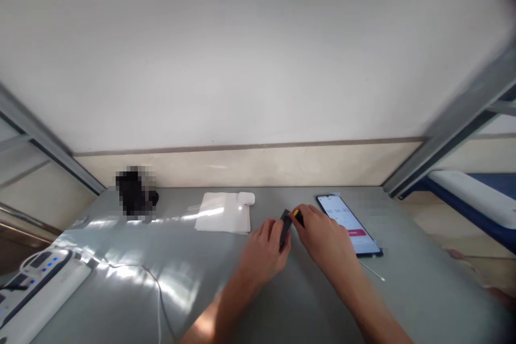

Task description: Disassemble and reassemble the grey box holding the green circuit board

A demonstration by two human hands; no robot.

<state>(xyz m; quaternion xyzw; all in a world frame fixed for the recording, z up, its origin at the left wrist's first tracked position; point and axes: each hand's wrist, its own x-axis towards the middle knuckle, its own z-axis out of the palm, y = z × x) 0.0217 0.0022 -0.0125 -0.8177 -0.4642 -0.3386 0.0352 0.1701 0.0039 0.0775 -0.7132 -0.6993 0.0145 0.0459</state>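
Head view: both hands closed on small pieces above a grey table

Fingers of the left hand (264,250) are wrapped around a dark grey block (286,221), its ridged end tilted up and away, toward the far side. Right beside it, the right hand (322,234) pinches a yellow-and-black piece (298,216), mostly covered by the fingers; whether the two pieces touch, I cannot tell. Both are over the middle of the grey table (209,290).

Just right of the right hand lies a phone (342,220), screen lit with large digits and a red bar. A thin white stick (374,271) lies at its near end. Farther left, white sheets (220,217) lie flat, a rounded white object (246,199) on their far right corner; whether it is a case holding anything is unclear. At far left stands a blurred black object (133,196). Near left, a power strip (52,293) shows blue lights, with a white cable (116,265) close by.
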